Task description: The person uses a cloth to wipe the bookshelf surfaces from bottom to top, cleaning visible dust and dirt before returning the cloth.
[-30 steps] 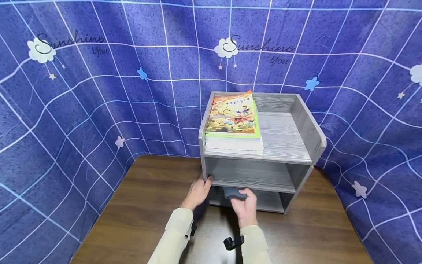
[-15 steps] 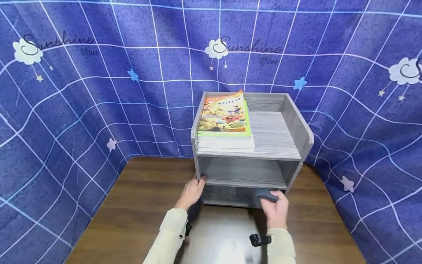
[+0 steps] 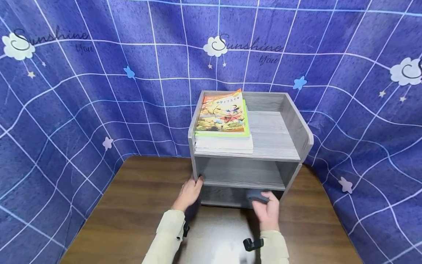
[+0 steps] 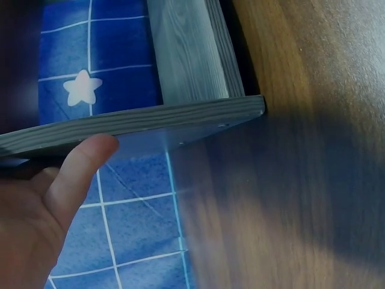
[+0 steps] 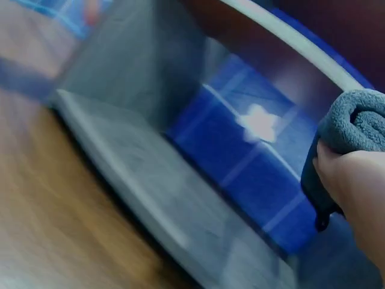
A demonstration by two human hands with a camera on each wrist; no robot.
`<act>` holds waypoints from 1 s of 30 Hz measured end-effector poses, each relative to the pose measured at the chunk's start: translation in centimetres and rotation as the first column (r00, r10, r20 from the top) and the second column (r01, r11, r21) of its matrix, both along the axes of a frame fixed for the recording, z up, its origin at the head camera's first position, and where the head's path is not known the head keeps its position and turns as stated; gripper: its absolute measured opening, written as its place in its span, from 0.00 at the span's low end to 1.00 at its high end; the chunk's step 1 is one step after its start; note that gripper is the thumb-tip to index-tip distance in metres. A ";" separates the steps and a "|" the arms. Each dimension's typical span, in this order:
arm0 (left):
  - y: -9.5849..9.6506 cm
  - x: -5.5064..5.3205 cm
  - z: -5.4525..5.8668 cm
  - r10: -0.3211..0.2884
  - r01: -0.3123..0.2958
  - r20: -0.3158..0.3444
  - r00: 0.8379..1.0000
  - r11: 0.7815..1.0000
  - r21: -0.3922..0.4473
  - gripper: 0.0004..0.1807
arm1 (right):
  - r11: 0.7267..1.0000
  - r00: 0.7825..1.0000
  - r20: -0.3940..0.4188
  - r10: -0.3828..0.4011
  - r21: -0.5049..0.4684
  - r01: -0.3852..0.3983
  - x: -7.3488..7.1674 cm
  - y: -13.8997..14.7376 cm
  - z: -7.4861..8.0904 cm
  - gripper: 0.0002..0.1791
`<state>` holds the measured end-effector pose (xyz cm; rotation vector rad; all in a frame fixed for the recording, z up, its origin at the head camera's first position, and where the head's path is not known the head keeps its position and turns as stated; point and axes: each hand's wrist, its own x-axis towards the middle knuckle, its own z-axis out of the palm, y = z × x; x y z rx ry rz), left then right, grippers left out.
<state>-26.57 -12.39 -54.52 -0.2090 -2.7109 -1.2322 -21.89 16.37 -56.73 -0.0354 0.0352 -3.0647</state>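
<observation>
A grey wood-grain desktop shelf with stacked levels stands on the table. My right hand grips a folded dark grey-blue towel at the lowest compartment's opening, toward its right side. Seen from the right wrist, the towel is rolled into a thick bundle, with the thumb pressed against it. My left hand holds the shelf's left side panel low down. In the left wrist view its thumb lies at the panel's edge, and the other fingers are mostly hidden.
A stack of books, an orange-covered one uppermost, lies on the left of the shelf's top level. The brown wooden table extends to both sides. A blue curtain hangs right behind.
My right hand has carried the towel rightward along the lowest compartment, then slightly back left. The left hand keeps its place on the side panel, while the head view has shifted a little.
</observation>
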 end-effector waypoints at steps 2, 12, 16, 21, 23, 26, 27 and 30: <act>-0.1 0.0 0.1 0.008 -0.008 0.005 1.000 1.000 -0.002 0.20 | 0.999 0.999 0.021 0.033 0.041 -0.034 -0.3 -1.9 0.1 0.58; 0.2 0.1 0.2 0.031 -0.031 0.020 0.999 0.999 -0.022 0.22 | 0.966 0.983 -0.033 0.182 0.193 -0.172 -2.0 -12.5 0.0 0.44; 0.4 0.1 0.2 0.028 -0.028 0.009 1.000 1.000 -0.005 0.24 | 0.969 0.985 -0.056 0.164 0.196 -0.150 -2.5 -14.8 0.3 0.42; 0.2 0.1 0.2 0.030 -0.030 0.001 1.000 1.000 -0.010 0.22 | 0.975 0.988 -0.067 0.142 0.180 -0.128 -2.5 -15.6 0.7 0.44; 0.4 0.1 0.3 0.038 -0.038 0.000 0.999 0.999 -0.009 0.22 | 0.978 0.984 -0.088 0.153 0.158 -0.138 -2.5 -15.3 0.8 0.44; 0.8 0.0 0.5 0.038 -0.038 0.000 0.999 0.999 -0.001 0.24 | 0.981 0.982 -0.109 0.152 0.136 -0.136 -2.6 -15.0 1.1 0.45; 0.9 0.0 0.5 0.037 -0.037 0.003 0.999 0.999 0.004 0.25 | 0.983 0.983 -0.106 0.149 0.128 -0.135 -2.7 -14.8 1.1 0.45; 1.1 -0.1 0.3 0.037 -0.037 0.008 0.999 0.999 0.011 0.28 | 0.983 0.984 -0.092 0.150 0.122 -0.138 -2.7 -14.2 1.2 0.46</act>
